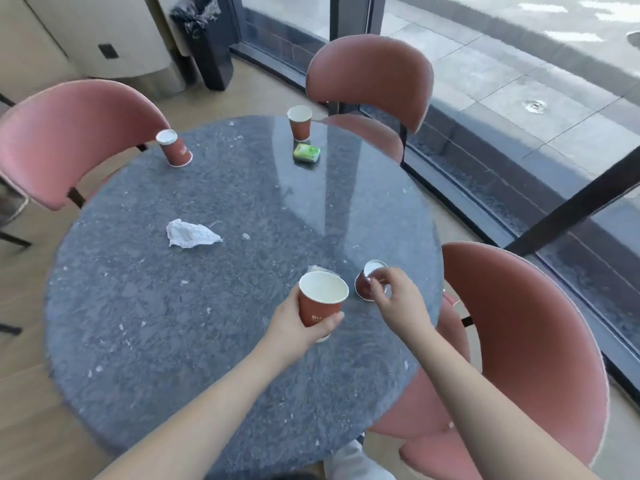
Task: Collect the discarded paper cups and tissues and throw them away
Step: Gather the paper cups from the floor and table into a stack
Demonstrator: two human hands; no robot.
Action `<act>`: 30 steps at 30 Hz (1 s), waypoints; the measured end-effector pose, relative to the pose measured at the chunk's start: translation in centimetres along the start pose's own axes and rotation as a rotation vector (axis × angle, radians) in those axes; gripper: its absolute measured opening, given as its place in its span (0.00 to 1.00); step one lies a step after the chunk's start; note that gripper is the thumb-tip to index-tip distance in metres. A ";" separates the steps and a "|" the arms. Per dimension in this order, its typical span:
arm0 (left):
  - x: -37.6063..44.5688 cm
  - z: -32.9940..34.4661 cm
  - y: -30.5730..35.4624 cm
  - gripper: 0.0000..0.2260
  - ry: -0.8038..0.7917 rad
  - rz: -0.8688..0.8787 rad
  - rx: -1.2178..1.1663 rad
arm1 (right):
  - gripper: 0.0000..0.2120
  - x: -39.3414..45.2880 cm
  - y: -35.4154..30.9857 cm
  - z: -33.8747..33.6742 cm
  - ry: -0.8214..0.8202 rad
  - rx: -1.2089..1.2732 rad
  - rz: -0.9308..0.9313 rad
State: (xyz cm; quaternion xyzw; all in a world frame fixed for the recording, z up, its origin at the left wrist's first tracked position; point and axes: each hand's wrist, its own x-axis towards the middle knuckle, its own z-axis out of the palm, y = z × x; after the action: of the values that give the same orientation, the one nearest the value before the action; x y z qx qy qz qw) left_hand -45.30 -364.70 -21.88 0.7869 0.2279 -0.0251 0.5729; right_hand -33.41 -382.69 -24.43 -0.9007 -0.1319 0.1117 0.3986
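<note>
Collecting cups. Left hand (294, 327) grips upright red paper cup (322, 303), table's 5 o'clock; right hand (394, 299) pinches tipped cup (369, 280) beside it. Next likely: nest them. Crumpled tissue (190, 233) at 9, two cups (173, 148) (299, 123) at 11–12; lined bin (207, 39) beyond.

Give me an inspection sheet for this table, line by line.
Surface: round dark speckled stone table, with crumbs.
Job's things: four red paper cups; one held, one tipped, two far; crumpled white tissue.
Clutter: green packet.
Grips: left hand holds a cup; right hand pinches the tipped cup.
Cables: nothing seen.
Surroundings: pink chairs, black lined bin, windows.
</note>
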 end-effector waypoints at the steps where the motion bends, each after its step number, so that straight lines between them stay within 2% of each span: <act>1: 0.0 0.1 -0.1 0.27 0.020 -0.014 0.017 | 0.06 1.3 0.1 0.0 0.008 -0.056 -0.032; 3: 0.0 0.2 -0.4 0.24 0.052 -0.031 0.050 | 0.15 3.4 0.1 0.1 -0.043 -0.206 -0.067; 7: 0.1 0.2 -0.8 0.22 0.080 -0.058 0.099 | 0.31 6.3 0.0 0.9 -0.312 -0.573 -0.110; 10: 0.3 0.3 -1.2 0.22 0.086 -0.069 0.123 | 0.37 7.6 0.0 1.3 -0.492 -0.772 -0.097; 12: 0.4 0.4 -1.6 0.22 0.093 -0.079 0.136 | 0.36 8.0 0.1 1.5 -0.537 -0.858 -0.073; 15: 0.6 0.6 -1.7 0.22 0.092 -0.102 0.147 | 0.25 8.1 0.1 1.4 -0.535 -0.882 -0.020; 18: 0.7 0.9 -1.5 0.29 0.063 -0.101 0.149 | 0.22 8.1 0.3 0.8 -0.533 -0.886 -0.008; 21: 0.8 1.2 -1.4 0.34 0.060 -0.085 0.142 | 0.28 8.4 0.4 -0.5 -0.498 -0.730 0.045; 23: 0.8 1.4 -1.3 0.34 0.054 -0.082 0.138 | 0.31 8.3 0.3 -1.4 -0.380 -0.507 0.095; 27: 0.5 1.6 -0.5 0.34 0.056 -0.069 0.129 | 0.25 6.8 -0.5 -3.1 -0.159 0.089 0.245; 30: 0.5 1.7 -0.4 0.37 0.052 -0.059 0.133 | 0.26 5.6 -1.3 -3.3 -0.175 0.590 0.436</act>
State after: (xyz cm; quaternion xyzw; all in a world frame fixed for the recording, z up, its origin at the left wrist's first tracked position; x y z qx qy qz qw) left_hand -44.66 -365.99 -22.94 0.8167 0.2636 -0.0367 0.5121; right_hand -27.30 -382.30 -21.85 -0.7412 0.0672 0.3034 0.5950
